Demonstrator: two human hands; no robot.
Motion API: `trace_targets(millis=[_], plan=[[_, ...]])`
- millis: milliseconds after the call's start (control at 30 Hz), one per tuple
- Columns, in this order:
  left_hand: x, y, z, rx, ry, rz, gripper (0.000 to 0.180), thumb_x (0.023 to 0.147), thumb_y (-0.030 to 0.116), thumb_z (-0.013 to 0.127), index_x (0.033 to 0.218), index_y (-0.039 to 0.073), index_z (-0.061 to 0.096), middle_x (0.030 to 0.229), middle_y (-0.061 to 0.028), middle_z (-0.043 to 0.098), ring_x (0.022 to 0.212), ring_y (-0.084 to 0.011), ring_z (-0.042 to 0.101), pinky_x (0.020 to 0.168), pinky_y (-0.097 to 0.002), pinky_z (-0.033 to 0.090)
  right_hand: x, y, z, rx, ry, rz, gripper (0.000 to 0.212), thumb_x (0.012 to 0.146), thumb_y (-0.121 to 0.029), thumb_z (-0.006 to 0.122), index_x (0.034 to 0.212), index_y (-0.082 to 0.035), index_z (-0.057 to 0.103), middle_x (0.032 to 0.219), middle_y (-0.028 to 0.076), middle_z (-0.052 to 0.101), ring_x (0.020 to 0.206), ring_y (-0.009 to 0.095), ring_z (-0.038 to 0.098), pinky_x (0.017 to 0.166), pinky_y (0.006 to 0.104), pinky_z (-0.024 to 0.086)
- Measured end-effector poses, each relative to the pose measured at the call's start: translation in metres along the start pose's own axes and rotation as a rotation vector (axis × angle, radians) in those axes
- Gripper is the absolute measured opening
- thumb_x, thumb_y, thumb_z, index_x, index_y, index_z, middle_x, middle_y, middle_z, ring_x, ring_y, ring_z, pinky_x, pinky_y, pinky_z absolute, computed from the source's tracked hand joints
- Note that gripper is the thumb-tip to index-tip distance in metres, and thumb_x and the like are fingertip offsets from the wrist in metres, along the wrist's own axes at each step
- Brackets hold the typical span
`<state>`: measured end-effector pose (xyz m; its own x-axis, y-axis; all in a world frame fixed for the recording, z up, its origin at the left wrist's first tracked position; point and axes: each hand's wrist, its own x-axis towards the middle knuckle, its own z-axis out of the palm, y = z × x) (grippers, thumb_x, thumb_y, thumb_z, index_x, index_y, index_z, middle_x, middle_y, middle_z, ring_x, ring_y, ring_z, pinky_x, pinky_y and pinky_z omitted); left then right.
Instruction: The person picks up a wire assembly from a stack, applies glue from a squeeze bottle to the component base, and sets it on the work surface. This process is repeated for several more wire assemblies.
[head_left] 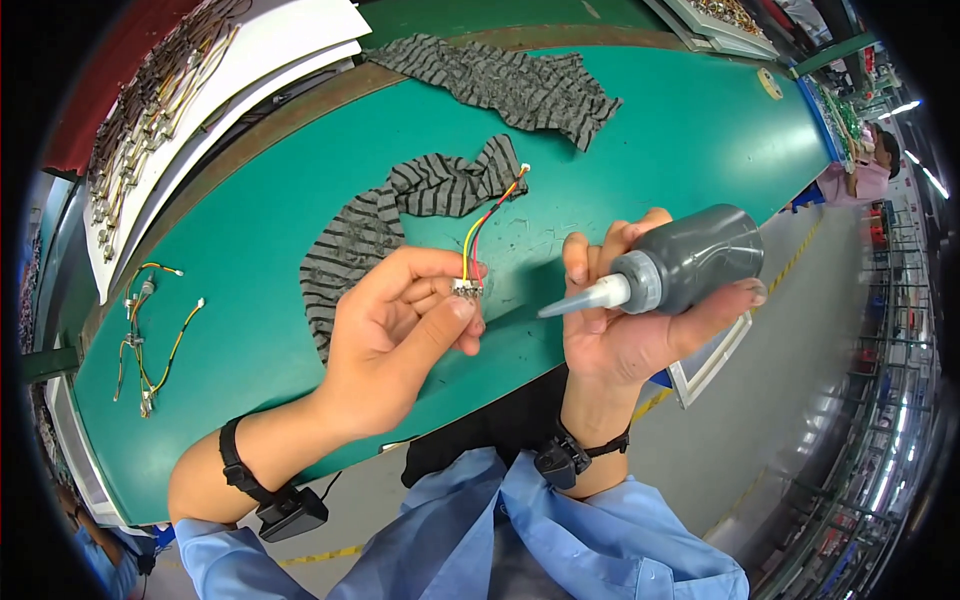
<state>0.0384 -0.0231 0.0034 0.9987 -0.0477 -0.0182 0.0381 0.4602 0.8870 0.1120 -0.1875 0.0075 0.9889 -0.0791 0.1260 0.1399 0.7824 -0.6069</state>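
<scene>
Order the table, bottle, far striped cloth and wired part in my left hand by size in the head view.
1. Table
2. Bottle and far striped cloth: too close to rank, with the bottle nearer the camera
3. Wired part

1 squeeze bottle (705,258) — 2 striped cloths (500,85) — 1 tape roll (764,77)

Holding a wired part (466,289) in the left grip (385,335), a bottle (700,260) in the right grip (625,335), by the near edge of the worktop (690,140).
</scene>
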Motion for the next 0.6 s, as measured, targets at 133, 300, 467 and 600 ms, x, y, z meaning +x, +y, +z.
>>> trace_targets(millis=[133,300,467,600], plan=[[0.0,-0.004,-0.001,0.043,-0.07,0.035,0.022,0.091,-0.002,0.051,0.113,-0.004,0.049,0.088,-0.0087,0.059,0.076,-0.0128,0.057,0.07,-0.0259,0.048,0.001,-0.001,-0.004,0.083,-0.071,0.079,0.083,0.067,-0.084,0.048,0.091,-0.005,0.059,0.069,0.003,0.06,0.039,0.014,0.038,0.051,0.0323,0.038],[-0.006,0.011,0.007,0.185,-0.013,0.123,0.023,0.09,-0.003,0.051,0.113,-0.006,0.049,0.089,-0.0086,0.059,0.076,-0.013,0.057,0.07,-0.026,0.048,0.001,0.003,-0.007,0.014,0.157,0.022,0.082,0.067,-0.083,0.048,0.092,-0.006,0.06,0.071,0.004,0.06,0.043,0.013,0.04,0.052,0.0322,0.039],[0.025,0.049,-0.024,0.606,0.121,0.545,0.017,0.094,0.004,0.047,0.11,-0.002,0.049,0.084,-0.0087,0.056,0.075,-0.0145,0.054,0.068,-0.0282,0.046,0.001,-0.01,-0.003,-0.48,-0.105,0.073,0.07,0.075,-0.069,0.058,0.097,-0.002,0.061,0.084,0.009,0.061,0.054,0.013,0.048,0.056,0.0296,0.041],[0.047,0.042,-0.062,1.065,0.356,0.521,0.017,0.089,0.0,0.051,0.106,-0.003,0.051,0.088,-0.0092,0.057,0.079,-0.0193,0.057,0.071,-0.0295,0.046,0.009,0.002,0.021,-0.847,-0.715,-0.156,0.044,0.073,-0.021,0.079,0.105,-0.002,0.056,0.086,0.006,0.063,0.07,0.013,0.06,0.058,0.0259,0.046]])
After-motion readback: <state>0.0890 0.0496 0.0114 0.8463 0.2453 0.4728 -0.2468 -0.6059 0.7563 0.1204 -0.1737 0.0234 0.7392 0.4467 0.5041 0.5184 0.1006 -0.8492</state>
